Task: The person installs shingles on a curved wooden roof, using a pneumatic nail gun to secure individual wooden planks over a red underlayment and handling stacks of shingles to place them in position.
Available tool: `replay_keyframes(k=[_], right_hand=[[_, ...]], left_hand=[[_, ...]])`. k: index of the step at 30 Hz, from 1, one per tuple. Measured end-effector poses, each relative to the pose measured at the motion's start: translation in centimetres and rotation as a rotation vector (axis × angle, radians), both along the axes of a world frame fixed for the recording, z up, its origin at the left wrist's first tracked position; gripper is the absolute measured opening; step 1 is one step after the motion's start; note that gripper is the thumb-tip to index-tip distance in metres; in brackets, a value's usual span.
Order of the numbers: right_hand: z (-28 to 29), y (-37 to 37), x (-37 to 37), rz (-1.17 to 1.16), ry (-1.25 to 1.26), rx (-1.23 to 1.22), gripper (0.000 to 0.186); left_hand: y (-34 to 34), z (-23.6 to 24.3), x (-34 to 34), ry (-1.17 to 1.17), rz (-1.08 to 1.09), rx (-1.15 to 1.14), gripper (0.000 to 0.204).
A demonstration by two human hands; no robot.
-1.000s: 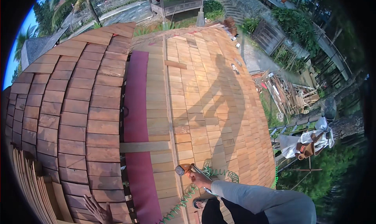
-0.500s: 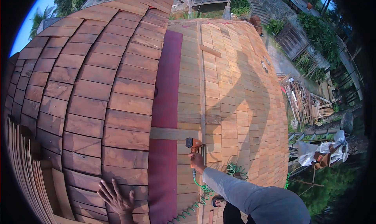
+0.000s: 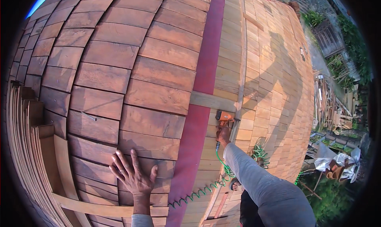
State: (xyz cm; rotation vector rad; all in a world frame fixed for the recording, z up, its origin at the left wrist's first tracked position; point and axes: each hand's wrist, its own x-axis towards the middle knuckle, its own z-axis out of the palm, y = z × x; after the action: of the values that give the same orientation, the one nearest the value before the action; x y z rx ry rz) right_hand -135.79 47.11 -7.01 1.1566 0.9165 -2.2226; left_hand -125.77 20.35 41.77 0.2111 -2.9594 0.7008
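My left hand (image 3: 137,177) lies flat, fingers spread, on the reddish-brown wooden shingles (image 3: 152,124) of a roof. My right hand (image 3: 223,134) grips an orange and black nail gun (image 3: 227,116). A green coiled air hose (image 3: 198,193) runs from the base of its handle toward the lower left, over the boards. The nail gun is beside a long wooden batten (image 3: 242,64), just below the end of a short grey crosspiece (image 3: 213,101). Left of it, a dark pink underlay strip (image 3: 209,44) runs up the roof beside the shingle edge.
Stacked thin wooden shingles (image 3: 24,143) stand at the left, by a wooden board (image 3: 93,206). Paler shingles (image 3: 274,104) cover the right slope, where more green hose (image 3: 260,155) lies coiled. Beyond the roof edge are piled timber (image 3: 331,104) and a silvery sheet (image 3: 325,160).
The view has swung, so the roof sits farther right and higher. The nail gun's body has tilted to the right in my right hand. My left sleeve cuff now shows.
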Motion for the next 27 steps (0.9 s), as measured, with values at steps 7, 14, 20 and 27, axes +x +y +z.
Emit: replay_keyframes(k=[7, 14, 20, 27], right_hand=[[5.6, 6.1, -0.5, 0.564, 0.838, 1.199, 0.024], [40.4, 1.0, -1.3, 0.419, 1.234, 0.921, 0.047], [54.9, -17.9, -1.7, 0.556, 1.817, 0.706, 0.057], [55.3, -32.4, 1.4, 0.942, 1.650, 1.520, 0.099]], left_hand=[[0.1, -0.7, -1.2, -0.011, 0.049, 0.125, 0.093], [-0.6, 3.1, -2.2, -0.056, 0.037, 0.265, 0.085], [-2.1, 1.2, 3.9, -0.018, 0.053, 0.312, 0.085], [-3.4, -0.2, 4.0, -0.010, -0.068, 0.229, 0.081]])
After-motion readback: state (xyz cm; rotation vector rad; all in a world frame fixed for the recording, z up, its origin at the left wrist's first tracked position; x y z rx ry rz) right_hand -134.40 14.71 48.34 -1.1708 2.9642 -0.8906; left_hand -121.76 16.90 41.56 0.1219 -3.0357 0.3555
